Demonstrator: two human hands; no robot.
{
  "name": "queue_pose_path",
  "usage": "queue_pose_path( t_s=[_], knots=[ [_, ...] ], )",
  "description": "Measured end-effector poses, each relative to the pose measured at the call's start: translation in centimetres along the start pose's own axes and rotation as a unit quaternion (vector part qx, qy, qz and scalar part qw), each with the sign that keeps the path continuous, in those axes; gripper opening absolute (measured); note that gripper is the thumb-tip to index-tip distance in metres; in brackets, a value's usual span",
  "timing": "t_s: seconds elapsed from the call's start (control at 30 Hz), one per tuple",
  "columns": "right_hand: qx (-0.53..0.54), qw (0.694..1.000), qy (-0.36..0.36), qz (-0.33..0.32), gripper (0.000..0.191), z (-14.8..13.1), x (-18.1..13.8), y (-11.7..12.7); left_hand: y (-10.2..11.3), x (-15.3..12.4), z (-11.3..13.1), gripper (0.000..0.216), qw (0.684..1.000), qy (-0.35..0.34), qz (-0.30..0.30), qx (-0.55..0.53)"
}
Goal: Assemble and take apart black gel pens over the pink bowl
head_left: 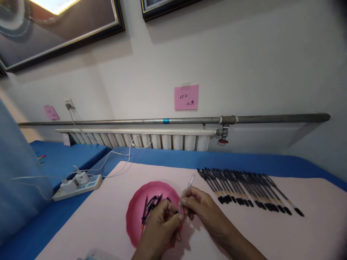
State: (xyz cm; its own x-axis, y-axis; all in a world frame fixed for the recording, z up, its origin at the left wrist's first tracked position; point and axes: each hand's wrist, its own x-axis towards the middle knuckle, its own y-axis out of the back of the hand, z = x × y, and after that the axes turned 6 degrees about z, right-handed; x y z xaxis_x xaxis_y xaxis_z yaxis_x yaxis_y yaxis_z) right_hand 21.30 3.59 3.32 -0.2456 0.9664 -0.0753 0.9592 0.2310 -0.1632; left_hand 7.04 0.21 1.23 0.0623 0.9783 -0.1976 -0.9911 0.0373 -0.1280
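My right hand (200,207) pinches a clear pen barrel (189,184), its upper end pointing up and away from me. Close against it, my left hand (164,224) is closed at the fingertips near the barrel's lower end. Something small and dark shows between those fingers, too covered to name. Both hands are over the right side of a pink bowl (132,216) with a wavy rim. Inside the bowl lie black pen caps (151,202) and thin dark refills (145,209), partly hidden by my left hand.
Right of the bowl, many black-capped pens (244,186) lie side by side in a slanting row. Pink paper (114,202) covers the blue table (284,164). At left is a white power strip (90,184) with plugs and cables. A radiator (162,141) and pipe (130,122) run behind.
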Motion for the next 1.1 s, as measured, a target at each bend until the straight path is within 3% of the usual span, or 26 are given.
queue_pose_path(
  t_s=[0.1,0.23,0.43,0.53,0.6,0.77,0.83,0.93,1.1],
  knots=[
    [0.009,1.0,-0.008,-0.011,0.019,0.0,-0.2,-0.1,0.3,-0.3,0.1,0.037,0.998,0.029,-0.05,-0.032],
    [0.072,0.996,-0.023,-0.044,0.017,-0.2,-0.6,-0.4,1.0,-0.9,0.4,0.032,0.973,0.115,-0.129,-0.155],
    [0.122,0.992,0.011,-0.024,0.021,-0.7,-0.2,0.3,2.2,-0.8,0.7,0.037,0.948,0.216,-0.099,-0.211],
    [0.048,0.999,-0.011,0.012,0.022,-0.1,0.3,0.6,3.0,0.0,1.1,0.041,0.979,0.125,-0.003,-0.161],
    [-0.041,0.999,-0.029,0.016,0.022,0.8,0.4,0.2,3.6,0.6,1.0,0.044,0.995,0.043,0.062,-0.057],
    [-0.187,0.981,-0.041,-0.027,0.015,2.6,-0.3,-1.6,4.7,1.3,-0.3,0.038,0.978,-0.016,0.106,0.177],
    [-0.301,0.953,0.013,-0.022,0.017,2.4,-0.4,-1.4,4.8,1.4,-0.5,0.031,0.956,-0.036,0.131,0.258],
    [-0.501,0.86,0.093,0.041,0.018,1.5,0.1,0.8,4.7,1.3,-0.2,0.023,0.917,-0.042,0.163,0.362],
    [-0.636,0.749,0.068,0.172,0.023,1.2,1.8,6.0,5.1,1.3,0.1,0.015,0.872,-0.034,0.193,0.448]
  ],
)
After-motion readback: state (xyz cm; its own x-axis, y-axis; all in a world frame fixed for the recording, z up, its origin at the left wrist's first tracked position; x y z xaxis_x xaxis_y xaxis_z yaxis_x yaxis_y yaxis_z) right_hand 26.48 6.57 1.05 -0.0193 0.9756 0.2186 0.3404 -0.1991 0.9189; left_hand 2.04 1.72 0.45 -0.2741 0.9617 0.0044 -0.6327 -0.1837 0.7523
